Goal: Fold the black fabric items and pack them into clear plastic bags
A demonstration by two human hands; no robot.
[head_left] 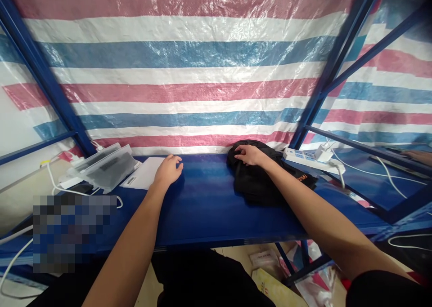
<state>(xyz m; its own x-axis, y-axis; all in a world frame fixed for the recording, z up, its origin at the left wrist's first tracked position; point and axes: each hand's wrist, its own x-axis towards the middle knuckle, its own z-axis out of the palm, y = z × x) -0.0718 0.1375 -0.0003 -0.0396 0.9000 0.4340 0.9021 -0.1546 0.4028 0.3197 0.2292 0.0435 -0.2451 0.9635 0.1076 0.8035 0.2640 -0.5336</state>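
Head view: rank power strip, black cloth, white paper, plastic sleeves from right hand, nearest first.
1. Black cloth, under the right hand.
2. Power strip, to its right.
3. White paper, to its left.
4. Plastic sleeves, farther left.

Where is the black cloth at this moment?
In the head view, the black cloth lies right of centre on the blue table, under the right hand and beside the white power strip.
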